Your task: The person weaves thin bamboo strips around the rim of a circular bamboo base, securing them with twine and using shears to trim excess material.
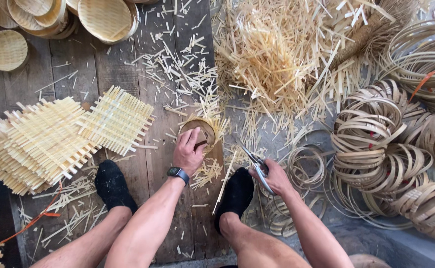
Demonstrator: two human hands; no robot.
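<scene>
Two hands at work, left hand (pixel 187 151) pressed flat, fingers spread, on a round bamboo frame (pixel 198 130) on the plank floor (pixel 128 64), right hand (pixel 276 177) closed around scissors (pixel 255 164) (blades pointing up-left), woven mats (pixel 58 136) left, bamboo hoops (pixel 376 134) right.

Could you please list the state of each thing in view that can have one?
Left hand: pressing on the small round bamboo basket.
Right hand: gripping the metal scissors, blades apart.
Small round bamboo basket: on the floor planks, strip ends sticking out around the rim.
Square woven bamboo mats: stacked flat, untrimmed.
Finished round woven trays: piled.
Coiled bamboo hoops: bundled in a heap.
Black smartwatch: worn on left wrist.
</scene>
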